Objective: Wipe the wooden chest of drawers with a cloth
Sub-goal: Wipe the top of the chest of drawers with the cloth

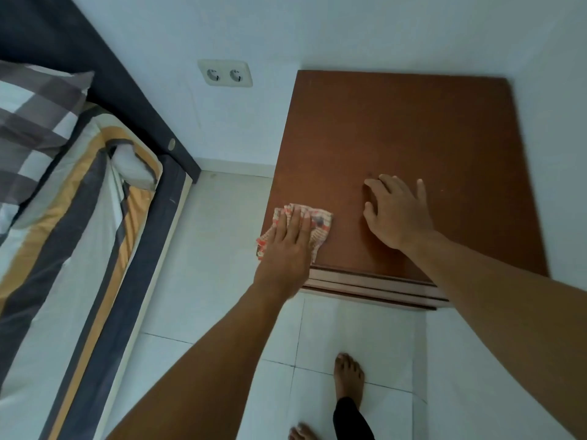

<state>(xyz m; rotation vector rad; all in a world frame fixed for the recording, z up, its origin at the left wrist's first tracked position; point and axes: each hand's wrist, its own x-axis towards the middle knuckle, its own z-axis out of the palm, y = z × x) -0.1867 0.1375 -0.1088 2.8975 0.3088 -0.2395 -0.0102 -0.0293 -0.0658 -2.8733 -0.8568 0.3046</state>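
Head view, looking down on the top of the wooden chest of drawers, which stands in the corner of the room with its back edge and right edge against the walls. We see the left hand laid flat, fingers together and extended, pressing the checked cloth onto the top at its front-left corner; part of the cloth spills over the left edge, and the hand covers rather than grips it. The right hand rests open and empty on the bare wood near the middle of the front half, fingers slightly spread, just to the right of the cloth and apart from it. The relation we take as decisive is that nearly all the unwiped-looking surface lies away from the cloth, toward the back edge and the right edge, with the top's long axis running front to back. We judge that a sweep rightward along the front edge meets the right hand first, so that hand must lift or shift; a sweep toward the back-left corner is unobstructed. Beyond the left edge stand a double wall socket and a bed, well apart; a bare foot stands on the tiled floor below the drawer fronts
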